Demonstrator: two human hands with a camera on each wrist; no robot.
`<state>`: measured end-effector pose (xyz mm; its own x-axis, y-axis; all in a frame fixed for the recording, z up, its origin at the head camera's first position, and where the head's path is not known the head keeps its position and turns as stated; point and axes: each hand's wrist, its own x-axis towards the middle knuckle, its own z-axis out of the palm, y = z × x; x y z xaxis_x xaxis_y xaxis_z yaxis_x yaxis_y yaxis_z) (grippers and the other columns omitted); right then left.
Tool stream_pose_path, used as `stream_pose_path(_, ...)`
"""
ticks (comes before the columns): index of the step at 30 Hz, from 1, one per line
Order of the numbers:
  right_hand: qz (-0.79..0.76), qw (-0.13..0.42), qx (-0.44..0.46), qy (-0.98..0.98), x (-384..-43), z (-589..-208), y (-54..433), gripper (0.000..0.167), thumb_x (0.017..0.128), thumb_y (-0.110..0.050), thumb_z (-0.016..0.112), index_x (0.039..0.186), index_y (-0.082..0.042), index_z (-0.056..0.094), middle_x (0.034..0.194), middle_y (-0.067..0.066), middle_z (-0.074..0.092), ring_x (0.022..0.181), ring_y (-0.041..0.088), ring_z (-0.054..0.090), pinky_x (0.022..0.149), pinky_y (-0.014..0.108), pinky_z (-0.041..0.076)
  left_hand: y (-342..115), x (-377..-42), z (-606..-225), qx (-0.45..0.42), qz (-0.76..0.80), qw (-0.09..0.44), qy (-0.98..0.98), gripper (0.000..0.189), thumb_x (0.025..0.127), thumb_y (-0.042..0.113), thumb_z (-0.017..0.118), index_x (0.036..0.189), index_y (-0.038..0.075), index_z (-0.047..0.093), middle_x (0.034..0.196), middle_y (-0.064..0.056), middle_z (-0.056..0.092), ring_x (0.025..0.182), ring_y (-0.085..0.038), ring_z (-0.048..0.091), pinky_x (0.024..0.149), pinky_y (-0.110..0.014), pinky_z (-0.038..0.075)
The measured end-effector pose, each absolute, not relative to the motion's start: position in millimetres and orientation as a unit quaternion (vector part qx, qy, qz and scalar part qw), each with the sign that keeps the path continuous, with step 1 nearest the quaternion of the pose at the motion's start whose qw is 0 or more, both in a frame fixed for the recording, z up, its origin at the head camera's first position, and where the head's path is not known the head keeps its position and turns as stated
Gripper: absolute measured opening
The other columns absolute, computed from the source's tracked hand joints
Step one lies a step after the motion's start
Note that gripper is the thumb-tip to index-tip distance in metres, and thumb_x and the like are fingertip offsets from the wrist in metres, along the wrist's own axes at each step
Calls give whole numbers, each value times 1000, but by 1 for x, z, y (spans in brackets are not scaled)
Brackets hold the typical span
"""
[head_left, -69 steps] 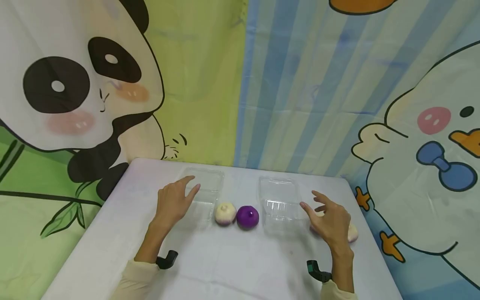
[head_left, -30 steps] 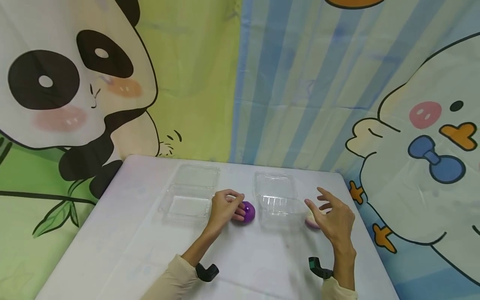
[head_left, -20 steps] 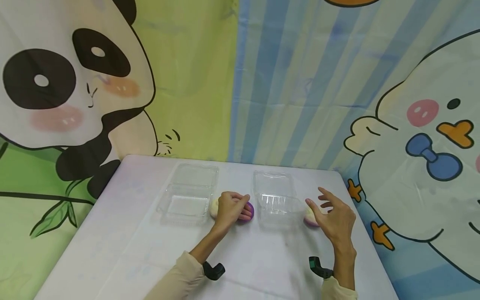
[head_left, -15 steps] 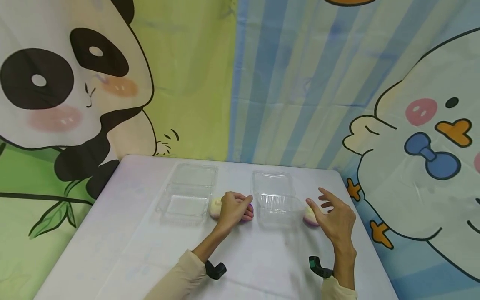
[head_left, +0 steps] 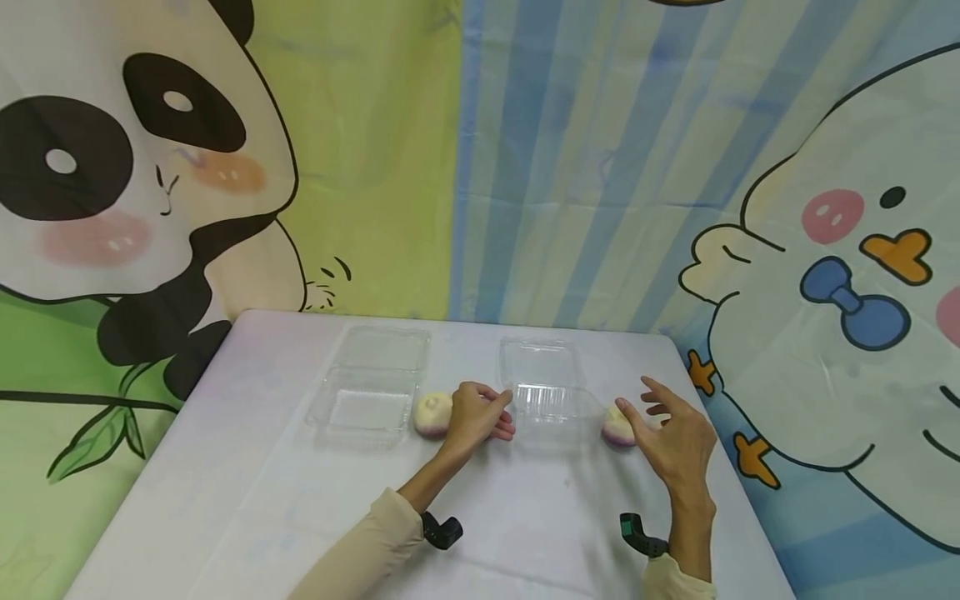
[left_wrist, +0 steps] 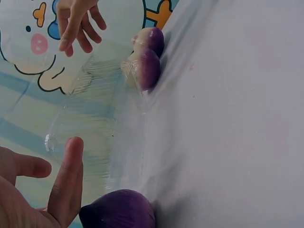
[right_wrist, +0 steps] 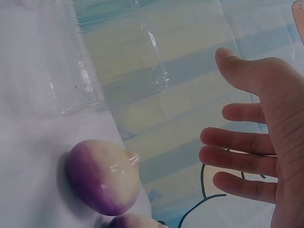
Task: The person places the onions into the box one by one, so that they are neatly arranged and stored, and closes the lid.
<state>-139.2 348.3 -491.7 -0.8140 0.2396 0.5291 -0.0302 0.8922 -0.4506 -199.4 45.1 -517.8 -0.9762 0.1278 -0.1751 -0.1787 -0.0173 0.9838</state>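
Note:
My left hand (head_left: 476, 419) hovers over a purple onion, which it hides in the head view. The left wrist view shows that onion (left_wrist: 121, 210), round with a dark tip, beside my extended fingers; none curl round it. Left of this hand sits a cream-and-purple turnip (head_left: 432, 414). My right hand (head_left: 675, 433) is held in the air with fingers spread and relaxed, holding nothing. Close by it lies another turnip (head_left: 618, 426), larger in the right wrist view, where a second turnip (right_wrist: 135, 221) is partly cut off by the frame's lower edge.
Two clear plastic clamshell boxes stand with lids raised at the back: a left box (head_left: 367, 408) and a right box (head_left: 551, 417). They rest on a white table (head_left: 540, 533). Behind it hangs a cartoon-printed curtain (head_left: 525, 167).
My left hand has moved right, from above the left box, past the turnip to the purple onion. My right hand stays nearly in place. The head view has shifted slightly.

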Motion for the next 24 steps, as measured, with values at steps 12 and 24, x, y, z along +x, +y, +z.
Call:
stream_pose_path(12, 225, 306, -60, -923, -136, -493, 351, 58, 86, -40, 93, 136, -13, 78, 101, 12, 85, 81, 32, 80, 65, 27, 55, 53, -202, -521, -31, 696, 78, 713, 28, 100, 18, 73, 98, -10, 68, 66, -18, 76, 45, -18, 72, 49, -36, 65)
stream_pose_path(24, 222, 304, -67, -924, -134, -496, 357, 56, 87, -38, 92, 135, -12, 78, 100, 15, 85, 81, 35, 79, 61, 25, 50, 52, -204, -523, -31, 705, 103, 701, 21, 98, 10, 76, 96, -11, 73, 68, -15, 77, 46, -14, 71, 50, -31, 64)
